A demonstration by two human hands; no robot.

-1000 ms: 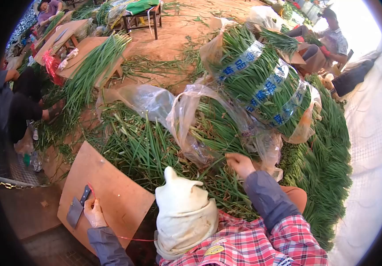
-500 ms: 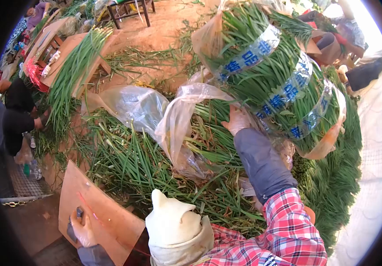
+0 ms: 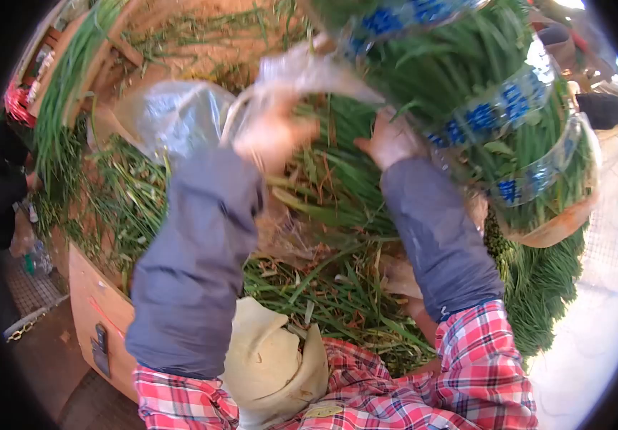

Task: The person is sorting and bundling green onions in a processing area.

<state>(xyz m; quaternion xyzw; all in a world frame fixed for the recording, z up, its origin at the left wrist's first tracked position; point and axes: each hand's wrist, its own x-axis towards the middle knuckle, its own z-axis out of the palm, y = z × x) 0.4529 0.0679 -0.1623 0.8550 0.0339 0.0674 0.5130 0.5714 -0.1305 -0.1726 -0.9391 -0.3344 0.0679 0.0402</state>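
Observation:
My left hand (image 3: 278, 136) is smeared by motion at the crumpled clear plastic bag (image 3: 316, 75); whether its fingers grip the plastic cannot be made out. To its right, my right hand (image 3: 393, 140) presses against long green leafy stalks (image 3: 348, 154) at the edge of a big wrapped bundle (image 3: 452, 68). Thumb and forefinger stand apart there, while the other fingers are partly hidden. Clear bands with blue lettering (image 3: 499, 107) cross the bundle. A small dark tool (image 3: 99, 350) lies on the wooden board (image 3: 83, 294), away from both hands.
Loose cut stalks (image 3: 352, 315) cover the ground before me. More stalks (image 3: 79, 57) hang over a wooden bench at upper left. Another person's dark sleeve (image 3: 4, 193) shows at the left edge. A deep green pile (image 3: 549, 287) borders a white sheet (image 3: 602, 294) at right.
My left hand has left the dark tool on the board and moved up and right to the plastic bag. My right hand stays by the bundle. The view has shifted, and the bundle appears closer.

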